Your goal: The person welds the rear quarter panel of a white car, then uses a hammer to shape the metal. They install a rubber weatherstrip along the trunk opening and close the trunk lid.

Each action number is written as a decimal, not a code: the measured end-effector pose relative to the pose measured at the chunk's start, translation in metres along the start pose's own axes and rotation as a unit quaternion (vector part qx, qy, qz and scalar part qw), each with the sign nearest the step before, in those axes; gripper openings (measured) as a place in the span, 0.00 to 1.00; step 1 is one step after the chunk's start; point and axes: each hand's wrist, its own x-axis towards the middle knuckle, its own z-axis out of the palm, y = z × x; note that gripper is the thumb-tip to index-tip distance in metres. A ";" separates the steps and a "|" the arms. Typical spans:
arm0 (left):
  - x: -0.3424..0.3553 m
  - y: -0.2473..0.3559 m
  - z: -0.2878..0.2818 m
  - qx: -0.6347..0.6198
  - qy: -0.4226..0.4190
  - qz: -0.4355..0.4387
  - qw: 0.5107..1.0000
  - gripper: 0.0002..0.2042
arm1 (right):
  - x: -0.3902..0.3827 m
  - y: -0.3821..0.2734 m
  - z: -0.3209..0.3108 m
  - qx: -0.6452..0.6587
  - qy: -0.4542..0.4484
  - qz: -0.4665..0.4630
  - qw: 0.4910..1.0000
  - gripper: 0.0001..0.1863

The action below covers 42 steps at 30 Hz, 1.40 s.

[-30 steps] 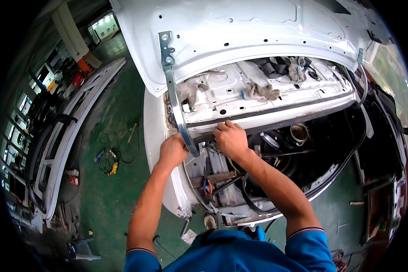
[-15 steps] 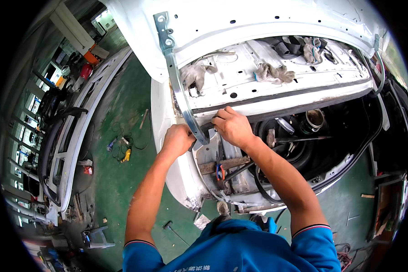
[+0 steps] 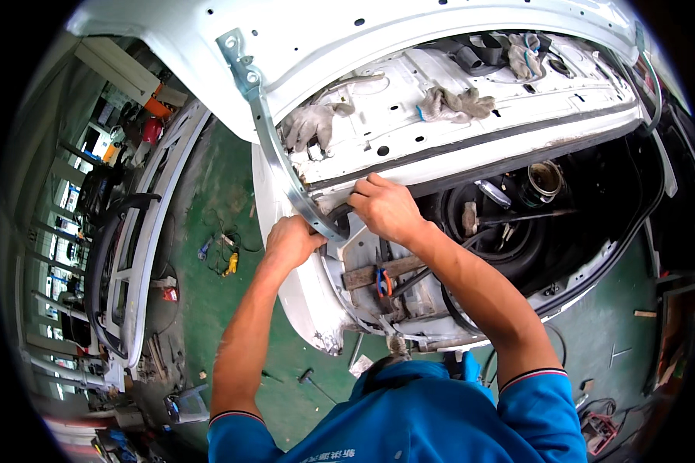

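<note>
A black rubber seal strip (image 3: 471, 180) runs along the rear edge of the white car's trunk opening. My right hand (image 3: 384, 210) pinches it near its left end, knuckles up. My left hand (image 3: 292, 245) is closed at the opening's left corner, fingertips on the strip beside the lower end of the steel hinge arm (image 3: 274, 150). That arm partly covers the strip between my hands. Below them, pliers with orange and blue handles (image 3: 383, 282) lie by a wooden piece (image 3: 363, 275) inside the trunk's left side.
The raised white trunk lid (image 3: 316, 27) hangs over the far side. Grey work gloves (image 3: 316, 126) lie on the white panel. A hammer (image 3: 471, 219) rests in the dark trunk well. A long bumper frame (image 3: 150, 239) stands at left; tools and cables (image 3: 228, 251) lie on the green floor.
The view has shifted, so the lid and hinge arm appear farther left and higher. My right hand has moved slightly nearer my left; both stay at the same corner.
</note>
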 end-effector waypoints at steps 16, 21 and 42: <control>-0.051 0.039 0.021 0.101 0.192 -0.039 0.975 0.19 | -0.295 0.047 -0.024 0.045 -0.076 0.584 0.807 0.23; -0.127 0.073 0.072 -0.266 0.098 -0.088 0.955 0.16 | -0.384 -0.005 0.042 0.109 -0.413 0.592 0.683 0.24; -0.094 0.109 0.207 -0.465 0.029 -0.170 0.869 0.12 | -0.366 -0.098 -0.075 0.318 -0.503 0.331 0.732 0.38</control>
